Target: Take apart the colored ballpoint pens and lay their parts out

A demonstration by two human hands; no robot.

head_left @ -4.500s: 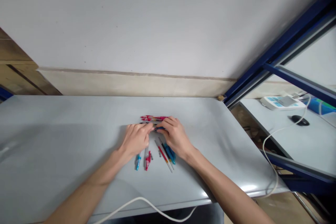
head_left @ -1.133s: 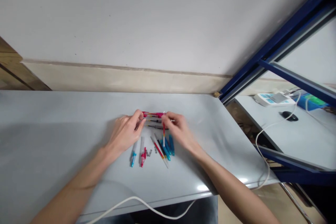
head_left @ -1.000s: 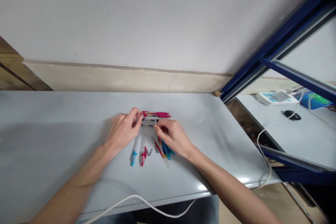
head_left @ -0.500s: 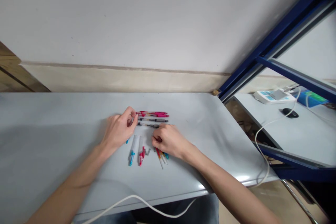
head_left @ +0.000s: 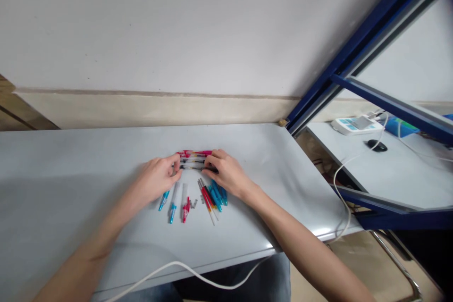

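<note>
A row of pens lies crosswise on the grey table [head_left: 106, 151], pink pens [head_left: 193, 153] at the back and black pens [head_left: 193, 168] in front. My left hand [head_left: 161, 174] has its fingers curled at the left ends of the row. Around the right ends, my right hand [head_left: 226, 170] is curled over the pens, hiding their tips. Nearer me lie clear barrels with blue [head_left: 172, 213] and red [head_left: 186, 212] ends, a short blue piece [head_left: 163, 200], small grey pieces [head_left: 193, 204], red refills [head_left: 206, 198] and several blue grip parts [head_left: 216, 194].
A white cable [head_left: 191, 271] loops past the table's front edge. To the right stands a blue metal frame [head_left: 385, 96]; behind it are a black mouse [head_left: 377, 145] and a white device [head_left: 356, 125] on another surface. A wall rises behind the table.
My right hand has moved up and back to the right ends of the pens, uncovering the blue parts and refills. My left hand stays at the left ends. The view has shifted slightly.
</note>
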